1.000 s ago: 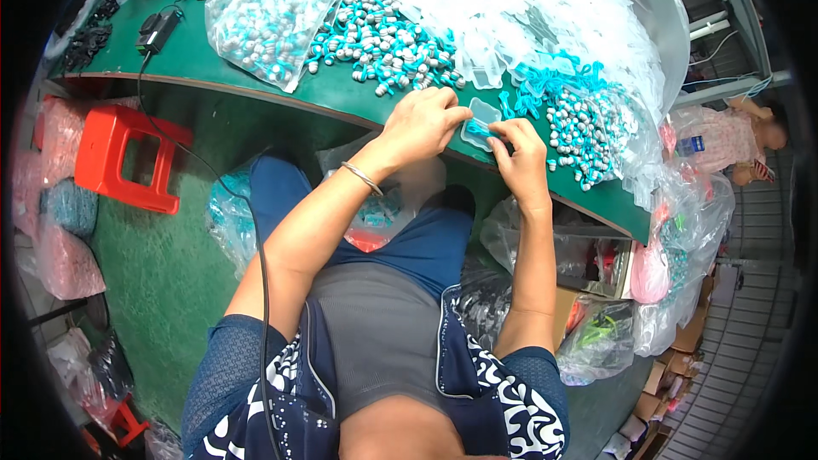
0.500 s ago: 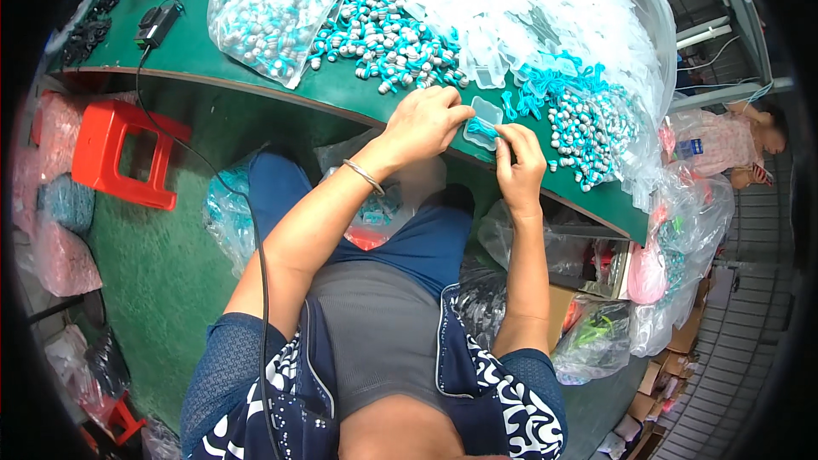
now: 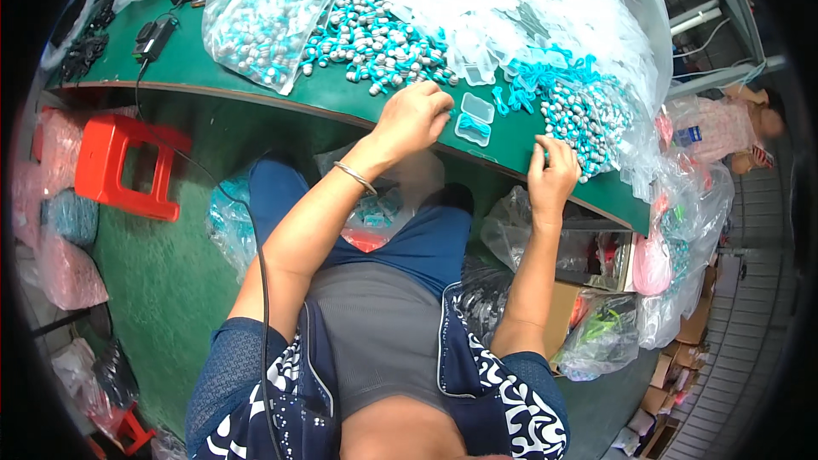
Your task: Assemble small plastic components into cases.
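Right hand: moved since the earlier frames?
Yes. The right hand left the small clear case and slid right along the green table edge to the capsule pile.

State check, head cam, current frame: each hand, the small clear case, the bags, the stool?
left hand: curled, at the clear case
right hand: at table edge, fingertips at the teal pieces
small clear case: open, flat on green table
plastic bags: open, pieces spilling
red stool: upright

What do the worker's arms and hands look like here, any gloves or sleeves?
No gloves: both hands, left hand and right hand, are bare, as are the forearms. A thin metal bangle circles the left wrist. Short dark blue sleeves with white pattern cover the upper arms. A black cable runs along the left arm.
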`<state>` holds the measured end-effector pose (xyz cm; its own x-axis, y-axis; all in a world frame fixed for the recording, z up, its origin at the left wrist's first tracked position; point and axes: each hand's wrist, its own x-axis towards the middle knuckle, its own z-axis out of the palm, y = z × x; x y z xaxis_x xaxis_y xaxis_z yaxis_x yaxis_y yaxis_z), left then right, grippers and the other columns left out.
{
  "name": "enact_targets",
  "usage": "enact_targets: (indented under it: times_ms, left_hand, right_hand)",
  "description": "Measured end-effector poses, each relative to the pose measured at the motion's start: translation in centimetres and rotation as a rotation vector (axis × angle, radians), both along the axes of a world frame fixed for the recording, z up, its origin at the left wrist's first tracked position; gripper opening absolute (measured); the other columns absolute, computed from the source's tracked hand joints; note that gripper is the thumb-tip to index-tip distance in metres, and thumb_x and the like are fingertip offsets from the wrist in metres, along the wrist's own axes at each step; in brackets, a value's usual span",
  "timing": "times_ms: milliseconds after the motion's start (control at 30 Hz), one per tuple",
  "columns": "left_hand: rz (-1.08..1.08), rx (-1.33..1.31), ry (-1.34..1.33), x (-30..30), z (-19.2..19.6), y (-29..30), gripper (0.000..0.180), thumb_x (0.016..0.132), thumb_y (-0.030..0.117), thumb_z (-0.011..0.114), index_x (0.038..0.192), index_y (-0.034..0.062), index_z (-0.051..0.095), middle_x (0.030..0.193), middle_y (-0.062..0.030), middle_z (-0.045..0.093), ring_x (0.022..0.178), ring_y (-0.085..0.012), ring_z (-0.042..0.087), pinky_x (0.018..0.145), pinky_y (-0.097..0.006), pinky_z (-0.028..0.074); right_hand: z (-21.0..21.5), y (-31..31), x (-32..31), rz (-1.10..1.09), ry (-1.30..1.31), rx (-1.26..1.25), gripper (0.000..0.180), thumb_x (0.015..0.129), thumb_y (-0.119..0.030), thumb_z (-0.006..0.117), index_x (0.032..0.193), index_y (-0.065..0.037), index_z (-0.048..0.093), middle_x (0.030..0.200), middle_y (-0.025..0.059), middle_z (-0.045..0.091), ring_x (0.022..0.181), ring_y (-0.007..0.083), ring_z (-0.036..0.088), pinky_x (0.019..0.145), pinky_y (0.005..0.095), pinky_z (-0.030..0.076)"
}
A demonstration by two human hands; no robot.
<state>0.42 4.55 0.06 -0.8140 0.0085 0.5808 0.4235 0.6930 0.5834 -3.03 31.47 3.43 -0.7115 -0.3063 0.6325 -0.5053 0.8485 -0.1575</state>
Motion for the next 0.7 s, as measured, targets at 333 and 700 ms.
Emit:
enact_targets:
  times_ms: [333, 700]
  left_hand:
    - [0.010, 0.066, -0.155, 0.5, 1.2, -0.2, 0.017, 0.083, 0.009, 0.069, 0.096, 0.0049, 0.060, 0.081, -0.0119, 0.064, 0.075, -0.0297, 0.065, 0.066, -0.039, 0.050]
    - [0.080, -0.064, -0.103, 0.5, 0.9, -0.2, 0.011, 0.085, 0.015, 0.068, 0.092, 0.0079, 0.065, 0.086, -0.0112, 0.061, 0.081, -0.0329, 0.064, 0.069, -0.043, 0.051]
  right_hand:
    - [-1.7, 3.2, -0.8, -0.216, -0.148, 0.067, 0.024, 0.081, -0.015, 0.072, 0.104, -0.012, 0.067, 0.094, 0.0062, 0.064, 0.096, 0.0280, 0.061, 0.085, 0.0435, 0.042]
    - [-2.2, -0.1, -0.1, 0.135, -0.133, -0.240, 0.011, 0.079, -0.001, 0.072, 0.089, -0.003, 0.067, 0.083, 0.0081, 0.067, 0.068, 0.0205, 0.062, 0.065, 0.0329, 0.050]
